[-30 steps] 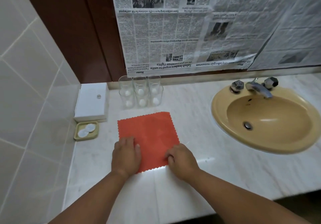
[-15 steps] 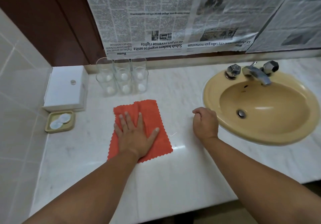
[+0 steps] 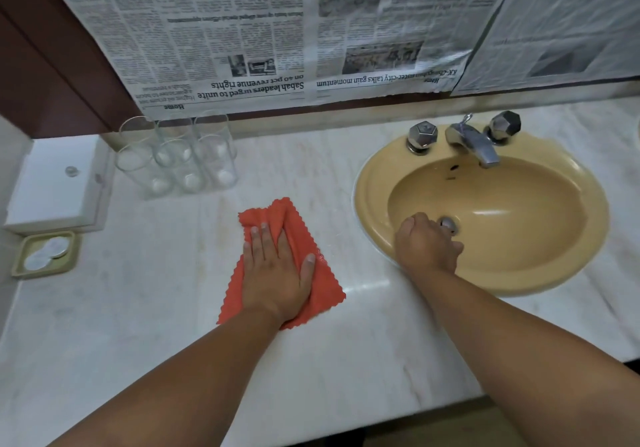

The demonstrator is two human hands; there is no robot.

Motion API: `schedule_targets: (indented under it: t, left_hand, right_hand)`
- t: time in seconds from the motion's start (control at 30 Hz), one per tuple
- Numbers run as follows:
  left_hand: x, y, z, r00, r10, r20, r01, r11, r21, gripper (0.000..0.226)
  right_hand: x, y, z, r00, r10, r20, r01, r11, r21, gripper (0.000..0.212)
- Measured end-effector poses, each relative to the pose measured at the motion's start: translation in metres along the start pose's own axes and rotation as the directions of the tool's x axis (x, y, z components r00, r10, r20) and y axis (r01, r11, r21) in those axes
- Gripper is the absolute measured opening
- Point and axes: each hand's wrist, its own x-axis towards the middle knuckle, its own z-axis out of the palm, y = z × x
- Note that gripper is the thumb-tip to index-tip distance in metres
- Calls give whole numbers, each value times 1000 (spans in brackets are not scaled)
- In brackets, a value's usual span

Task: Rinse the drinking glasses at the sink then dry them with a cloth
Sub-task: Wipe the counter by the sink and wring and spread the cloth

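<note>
Several clear drinking glasses [image 3: 180, 159] stand in a cluster at the back left of the marble counter [image 3: 173, 308]. An orange cloth [image 3: 322, 287] with zigzag edges lies folded on the counter, and my left hand [image 3: 277, 273] presses flat on it with straight fingers. My right hand [image 3: 426, 242] hovers over the near left rim of the tan sink [image 3: 519, 273], fingers loosely curled and holding nothing, close to the drain [image 3: 449, 223]. The chrome tap [image 3: 474, 141] sits at the back of the basin between two knobs.
A white box [image 3: 59, 183] stands at the far left against the tiled wall, with a small green soap dish [image 3: 46, 254] in front of it. Newspaper sheets [image 3: 277, 30] cover the wall behind the counter. The counter's front edge runs just below my forearms.
My right hand left the cloth and moved right, over the sink's near rim. My left hand spread flat on the cloth, now folded narrower. The view shifted closer and lower.
</note>
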Motion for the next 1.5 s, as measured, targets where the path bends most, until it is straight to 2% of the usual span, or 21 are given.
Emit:
schedule_targets:
  t: [0.23,0.53,0.73,0.83,0.9,0.97,1.13,1.2,1.23,1.27,1.3,1.33,1.37,1.43,1.5]
  left_hand:
    - [18,56,5,1000,8,0,-8,999,-39,87]
    - [52,122,13,997,81,-1,-81,991,-111,85]
    - [62,138,13,998,52,-39,-62,930,-362,84]
    - [58,139,3,998,43,-51,-64,813,-578,68]
    - [49,142,-14,1000,1,-5,-4,656,-755,66]
    - [40,140,-31,996,-73,44,75,508,-858,70]
    - [-6,100,-70,984,-170,48,82,198,-977,66]
    - [-30,72,-80,983,-173,61,87,144,-986,71]
    - [-44,55,-80,979,-184,88,115,143,-983,72]
    - [-55,39,-76,974,-203,103,143,190,-971,70]
    - [-68,21,-69,959,-268,91,178,323,-930,66]
    - [-78,7,-61,940,-340,39,218,507,-834,60]
    - [-91,-9,-50,915,-404,-17,271,642,-717,58]
    - [-110,-27,-32,892,-449,-60,321,720,-615,65]
    - [-118,-31,-18,919,-380,-103,269,797,-540,71]
  right_hand:
    - [5,4,-1,999,-31,12,32,999,-10,28]
    - [6,4,-12,998,-4,56,-5,986,164,29]
    - [4,1,-16,994,-1,106,-20,980,196,30]
    - [1,0,-18,994,-20,110,-2,980,201,29]
    - [0,-1,-19,993,-35,113,12,982,191,29]
    - [0,-1,-18,993,-40,113,18,982,187,30]
    - [-2,-3,-16,990,4,142,-30,983,182,32]
    - [-5,-4,-17,989,-11,147,-13,987,158,33]
    - [-7,-5,-17,989,-21,145,-1,989,147,34]
    - [-7,-4,-19,990,-22,140,2,990,138,34]
    - [-8,-5,-18,990,-28,135,10,991,134,35]
    - [-7,-4,-19,991,-26,129,8,991,133,36]
    - [-7,-5,-17,992,-28,121,11,991,135,37]
    - [-8,-4,-15,994,-28,105,14,991,134,37]
    - [-8,-3,-13,995,-34,92,22,991,128,36]
